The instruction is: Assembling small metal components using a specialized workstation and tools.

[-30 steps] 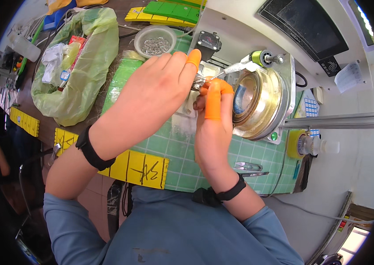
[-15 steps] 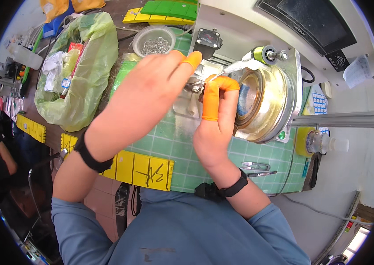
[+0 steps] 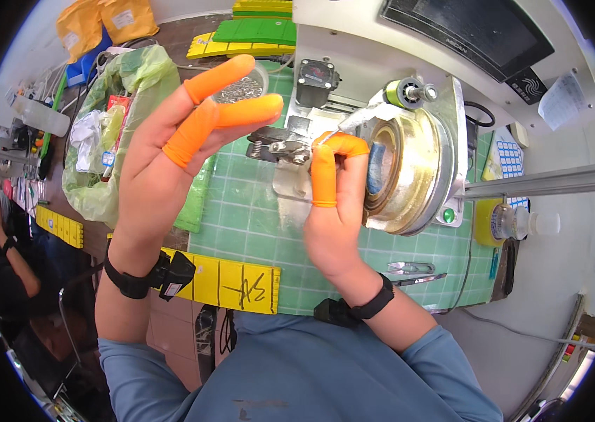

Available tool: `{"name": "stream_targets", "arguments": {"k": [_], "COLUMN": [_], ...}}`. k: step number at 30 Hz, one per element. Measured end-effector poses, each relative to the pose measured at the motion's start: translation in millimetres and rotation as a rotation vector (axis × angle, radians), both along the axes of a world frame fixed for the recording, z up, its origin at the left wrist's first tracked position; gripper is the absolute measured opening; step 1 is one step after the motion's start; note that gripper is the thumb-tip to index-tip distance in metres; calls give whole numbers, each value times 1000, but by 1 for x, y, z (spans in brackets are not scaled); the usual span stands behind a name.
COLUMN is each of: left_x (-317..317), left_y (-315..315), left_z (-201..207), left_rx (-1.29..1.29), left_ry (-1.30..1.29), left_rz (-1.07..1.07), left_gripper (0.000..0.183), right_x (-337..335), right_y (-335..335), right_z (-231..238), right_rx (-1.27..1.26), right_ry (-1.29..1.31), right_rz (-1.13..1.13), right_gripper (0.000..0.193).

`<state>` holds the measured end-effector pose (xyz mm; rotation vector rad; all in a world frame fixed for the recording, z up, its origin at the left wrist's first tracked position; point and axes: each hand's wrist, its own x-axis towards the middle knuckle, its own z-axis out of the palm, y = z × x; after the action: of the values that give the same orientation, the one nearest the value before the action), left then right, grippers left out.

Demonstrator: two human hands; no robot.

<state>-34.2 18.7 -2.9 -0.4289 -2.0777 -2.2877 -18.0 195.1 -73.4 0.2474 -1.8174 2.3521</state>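
My right hand (image 3: pixel 332 218) reaches up to a brass round drum (image 3: pixel 417 169) on a white machine. Its thumb and forefinger, in orange finger cots, pinch the end of a thin white tape strip (image 3: pixel 364 116) that runs up to a small green roller (image 3: pixel 401 92). A small metal clamp (image 3: pixel 285 148) sits just left of those fingertips. My left hand (image 3: pixel 171 155) is raised over the green grid mat (image 3: pixel 241 218), fingers spread, with orange cots on three fingers and nothing in it.
A green plastic bag (image 3: pixel 111 141) of scraps lies at the left, with a bowl of small metal parts (image 3: pixel 241 88) behind my left hand. Small snips (image 3: pixel 410 268) lie on the mat at the right, near a yellow tape roll (image 3: pixel 483 221) and a bottle (image 3: pixel 526 223). Another person (image 3: pixel 2 246) sits far left.
My left hand has lifted away from the clamp and drum and spread its fingers. My right hand stays pinched at the drum.
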Motion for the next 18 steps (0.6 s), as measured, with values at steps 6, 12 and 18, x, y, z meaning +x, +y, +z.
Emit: {"name": "stream_targets", "arguments": {"k": [6,12,18], "left_x": [-6,-14,-7], "left_y": [9,7,13], "left_z": [2,-19,-25], "left_rx": [-666,-929,-952], "left_ry": [493,1084,949], "left_rz": [95,93,178], "left_gripper": [44,36,27], "right_x": [-3,-2,1], "right_y": [1,0,-5], "right_z": [-3,-6,-4], "right_rx": [-32,-81,-98], "right_ry": [29,65,45], "right_rz": [25,45,30], "right_gripper": [11,11,11]}}
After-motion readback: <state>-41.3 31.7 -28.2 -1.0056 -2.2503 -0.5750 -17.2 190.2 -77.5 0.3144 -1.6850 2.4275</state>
